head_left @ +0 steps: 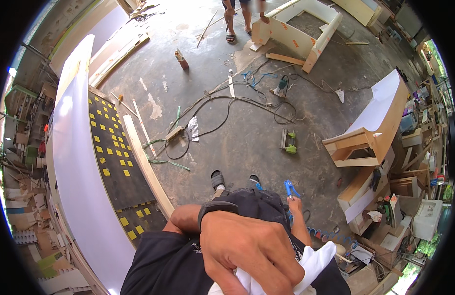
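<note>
Close to the camera, my left hand point(249, 246) is curled round a bunched white cloth point(316, 263). Its fingertips are partly hidden, and a dark band point(215, 211) circles the wrist. Lower and to the right, my right hand point(295, 203) hangs beside my leg, closed round the handle of a blue air blow gun point(290, 188). The gun's nozzle end is too small to make out. A coiled blue hose point(323, 235) lies behind that forearm.
At left stands a long white panel point(79, 157) beside a dark board with yellow squares point(114, 152). Cables point(222, 101), a green power tool point(290, 142) and a wooden frame point(365, 137) lie about the floor. Another person point(237, 19) stands far off by a white-and-wood frame point(296, 37).
</note>
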Demonstrator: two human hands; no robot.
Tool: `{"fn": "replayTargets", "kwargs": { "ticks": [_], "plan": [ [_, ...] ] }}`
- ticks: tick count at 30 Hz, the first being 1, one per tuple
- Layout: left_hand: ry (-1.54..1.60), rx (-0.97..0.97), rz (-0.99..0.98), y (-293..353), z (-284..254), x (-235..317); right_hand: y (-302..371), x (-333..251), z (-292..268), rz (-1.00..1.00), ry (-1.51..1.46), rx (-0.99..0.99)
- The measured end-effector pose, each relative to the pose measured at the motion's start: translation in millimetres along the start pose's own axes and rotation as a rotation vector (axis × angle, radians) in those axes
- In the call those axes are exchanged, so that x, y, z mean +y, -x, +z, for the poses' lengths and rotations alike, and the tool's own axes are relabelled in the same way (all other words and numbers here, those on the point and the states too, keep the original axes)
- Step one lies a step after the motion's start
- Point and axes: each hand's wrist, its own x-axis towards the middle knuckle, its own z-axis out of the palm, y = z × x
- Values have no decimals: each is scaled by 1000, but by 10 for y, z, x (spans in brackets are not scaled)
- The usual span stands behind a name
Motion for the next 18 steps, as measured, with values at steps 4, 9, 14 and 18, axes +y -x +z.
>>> {"fn": "replayTargets", "kwargs": {
  "ticks": [4, 9, 14, 18],
  "plan": [
    [4, -68, 6, -54, -57, 23, 36, -374, 2, -55, -17, 52],
    [2, -71, -40, 71, -43, 54, -10, -468, 104, -77, 85, -25],
    [-12, -329, -186, 145, -201, 83, -123, 51, 245, -70, 127, 5],
    [14, -12, -364, 454, -252, 168, -4, 51, 203, 6, -27, 51]
  ]
}}
